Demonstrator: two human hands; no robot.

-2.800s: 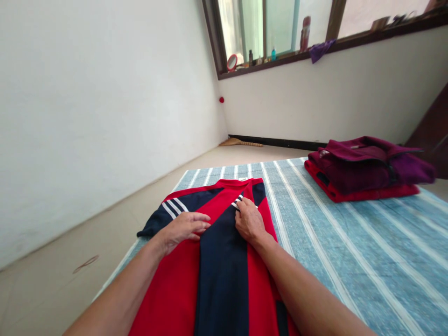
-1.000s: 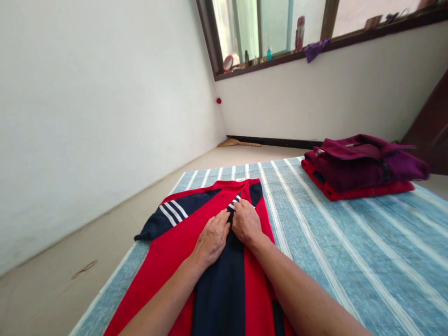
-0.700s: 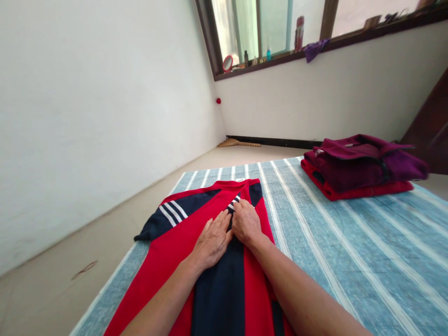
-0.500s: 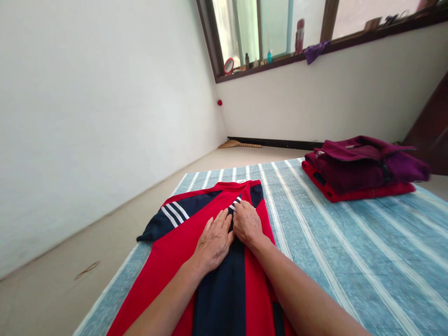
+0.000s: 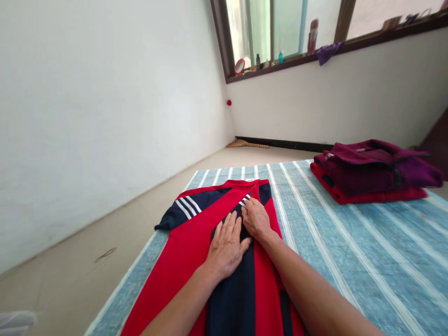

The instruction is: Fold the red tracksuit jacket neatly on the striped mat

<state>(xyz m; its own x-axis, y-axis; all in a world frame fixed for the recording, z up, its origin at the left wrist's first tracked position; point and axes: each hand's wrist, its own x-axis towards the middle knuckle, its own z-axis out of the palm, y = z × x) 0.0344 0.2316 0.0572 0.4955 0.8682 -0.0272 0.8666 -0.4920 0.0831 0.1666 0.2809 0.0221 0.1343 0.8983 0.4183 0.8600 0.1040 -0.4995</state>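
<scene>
A red and navy long-sleeved top point(image 5: 189, 261) with white stripes at the shoulders lies spread on the bed, one navy sleeve point(image 5: 231, 294) folded lengthwise over its body. My left hand point(image 5: 227, 245) rests flat on that folded sleeve, fingers stretched and thumb apart. Just to its right, close to the white stripes, my right hand point(image 5: 256, 217) has its fingers curled down onto the sleeve's fabric; the fingertips are partly hidden. At the far left the other shoulder point(image 5: 182, 212) sticks out towards the bed's edge.
The bed's blue striped sheet point(image 5: 325, 228) spreads to the right. A pile of folded maroon and red clothes point(image 5: 371, 170) sits at its far right. Behind, a brush point(image 5: 247, 143) lies on the floor by the wall. Bottles, a mirror point(image 5: 240, 66) and a purple cloth point(image 5: 329, 52) line the windowsill.
My left hand has drawn slightly back from the right one, its thumb now spread over the navy fabric. My right hand stays near the stripes. The whole view has shifted a little.
</scene>
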